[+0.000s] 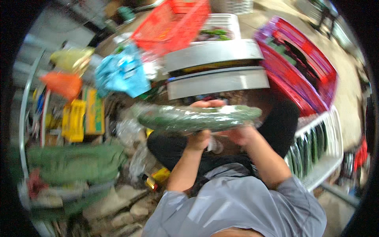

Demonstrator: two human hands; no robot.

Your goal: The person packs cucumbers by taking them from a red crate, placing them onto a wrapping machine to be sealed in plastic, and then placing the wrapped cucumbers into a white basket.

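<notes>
A long green cucumber-like vegetable point(198, 118), wrapped in shiny clear plastic film, lies crosswise in front of my body. Motion blur hides whether it is one piece or a bundle. My left hand point(201, 139) grips its middle from the near side, and fingertips show over its far edge. Further along, towards its right end, my right hand point(242, 134) holds it from below, with the fingers mostly hidden. Just beyond the vegetable is a grey metal stand point(219, 80) with a dark slot across it.
A white crate point(334, 133) at right holds several wrapped green vegetables point(308, 146). Behind it tilts a red-and-purple crate point(299, 77). At the back are a red crate point(165, 29) and a white basket point(228, 20). Left are a blue bag point(121, 71) and a green sack point(74, 163).
</notes>
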